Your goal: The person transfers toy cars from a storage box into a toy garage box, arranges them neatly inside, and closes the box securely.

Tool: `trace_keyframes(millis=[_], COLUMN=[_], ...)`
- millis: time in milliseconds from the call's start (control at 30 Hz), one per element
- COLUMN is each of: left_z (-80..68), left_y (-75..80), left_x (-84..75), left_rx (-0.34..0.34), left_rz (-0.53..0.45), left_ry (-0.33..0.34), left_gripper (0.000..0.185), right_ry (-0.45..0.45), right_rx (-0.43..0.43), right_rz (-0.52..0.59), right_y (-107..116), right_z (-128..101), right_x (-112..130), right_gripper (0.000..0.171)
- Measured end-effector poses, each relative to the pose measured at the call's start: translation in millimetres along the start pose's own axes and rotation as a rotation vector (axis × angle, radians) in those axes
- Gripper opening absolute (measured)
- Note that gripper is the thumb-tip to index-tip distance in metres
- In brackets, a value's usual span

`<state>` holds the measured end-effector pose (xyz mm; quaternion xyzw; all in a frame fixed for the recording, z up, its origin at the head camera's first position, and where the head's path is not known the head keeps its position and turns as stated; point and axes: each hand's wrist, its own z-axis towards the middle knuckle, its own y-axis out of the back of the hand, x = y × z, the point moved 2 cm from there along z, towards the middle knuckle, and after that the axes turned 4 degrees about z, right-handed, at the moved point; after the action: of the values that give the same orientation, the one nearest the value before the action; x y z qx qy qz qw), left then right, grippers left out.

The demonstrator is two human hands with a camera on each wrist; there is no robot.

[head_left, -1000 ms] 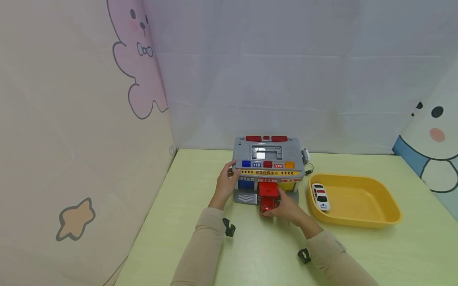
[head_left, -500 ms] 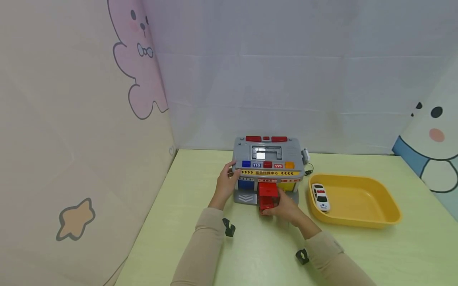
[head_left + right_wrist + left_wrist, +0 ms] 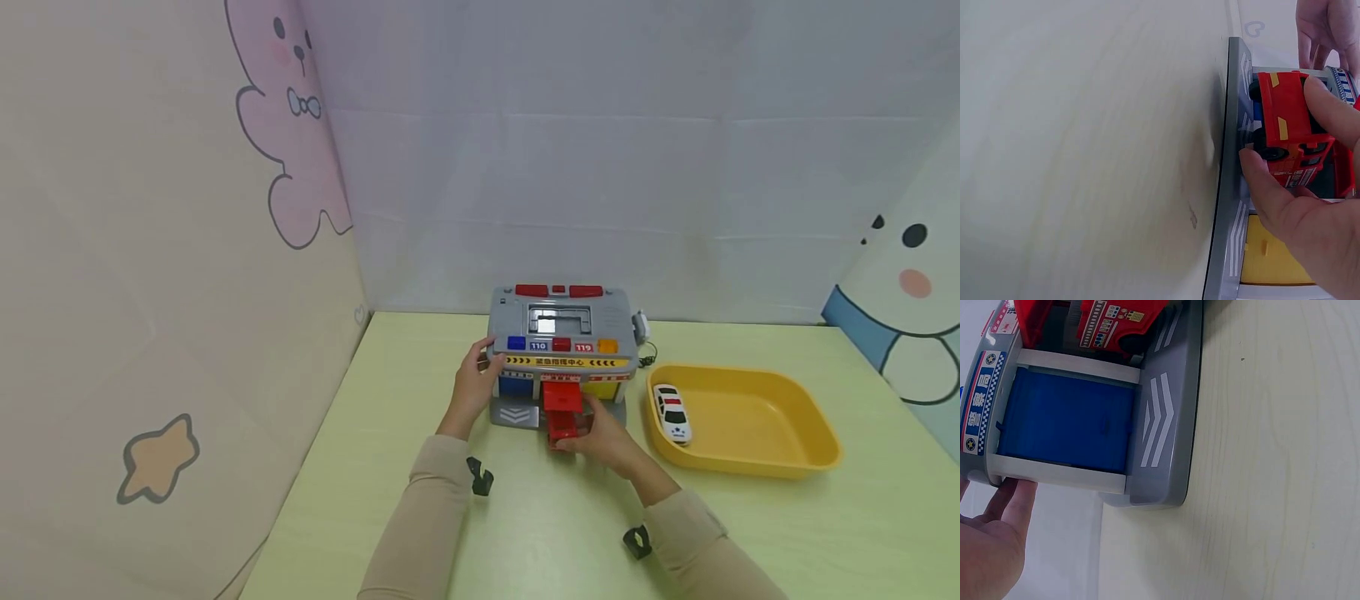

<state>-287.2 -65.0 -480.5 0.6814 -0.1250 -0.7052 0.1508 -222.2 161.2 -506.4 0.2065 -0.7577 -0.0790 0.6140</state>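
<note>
Fingers (image 3: pixel 1263 186) of R hand (image 3: pixel 603 435) clamped on red truck (image 3: pixel 1280 128), partly under garage's (image 3: pixel 513 317) raised red door (image 3: pixel 562 398) — L hand (image 3: pixel 471 390) w/ fingers straight-ish vs. garage's side, prob. steadying it.

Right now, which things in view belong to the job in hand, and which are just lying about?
In the job:
red toy truck, gripped by the right hand
toy station, touched by the left hand
red door, raised

Apparently lying about:
yellow tray, beside the station
white toy car, inside the tray
</note>
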Motion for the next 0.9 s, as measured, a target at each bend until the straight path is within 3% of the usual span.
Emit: trace_keyframes(millis=[200, 467, 667, 900], left_z=[0.6, 1.7, 1.3, 1.8], left_y=[-1.0, -0.5, -0.5, -0.5], left_x=[0.7, 0.8, 0.4, 2.5], left_rx=[0.009, 0.003, 0.007, 0.007], left_rz=[0.009, 0.000, -0.002, -0.004], left_ry=[0.003, 0.010, 0.019, 0.006], left_gripper=[0.048, 0.048, 0.048, 0.047], right_ry=[0.000, -0.008, -0.015, 0.059], right_rx=[-0.021, -0.069, -0.073, -0.113], right_rz=[-0.002, -0.039, -0.008, -0.071], right_y=[-0.4, -0.3, -1.1, -2.1], right_z=[2.6, 4.2, 6.3, 7.8], right_x=[-1.9, -1.4, -0.7, -3.2], right_gripper=[0.094, 0.071, 0.056, 0.040])
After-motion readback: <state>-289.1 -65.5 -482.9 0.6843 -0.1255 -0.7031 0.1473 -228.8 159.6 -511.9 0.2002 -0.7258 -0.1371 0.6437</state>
